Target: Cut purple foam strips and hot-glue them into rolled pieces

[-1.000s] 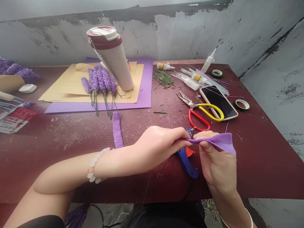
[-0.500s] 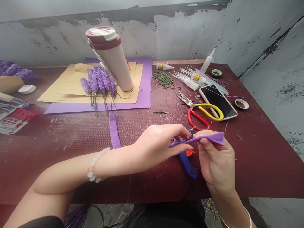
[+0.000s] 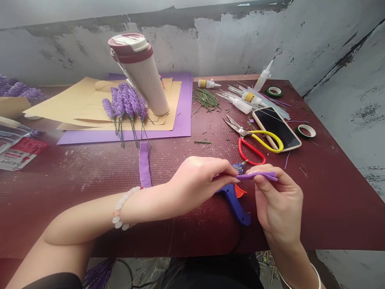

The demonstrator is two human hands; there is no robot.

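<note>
A narrow folded strip of purple felt (image 3: 261,176) stretches between my hands above the table. My left hand (image 3: 198,184) pinches its left end between thumb and fingers. Further along, the thumb and fingers of my right hand (image 3: 279,200) press the strip together, and its end sticks out past them. Under the strip lies a blue glue gun (image 3: 237,206) with an orange trigger, partly covered by my left hand. Beyond my left forearm, another purple felt strip (image 3: 144,162) lies flat, its near end hidden by the arm.
Scissors (image 3: 252,138) with red and yellow handles rest against a phone (image 3: 278,128). Behind are glue bottles (image 3: 240,105), green stem pieces (image 3: 207,99) and tape rolls (image 3: 306,131). Purple flowers (image 3: 124,100) and a tumbler (image 3: 144,76) stand on brown paper (image 3: 72,104) at back left.
The strip between my hands looks narrower and flatter, with less of its end past my right hand, which has shifted slightly right. The brown paper's left corner reaches further left.
</note>
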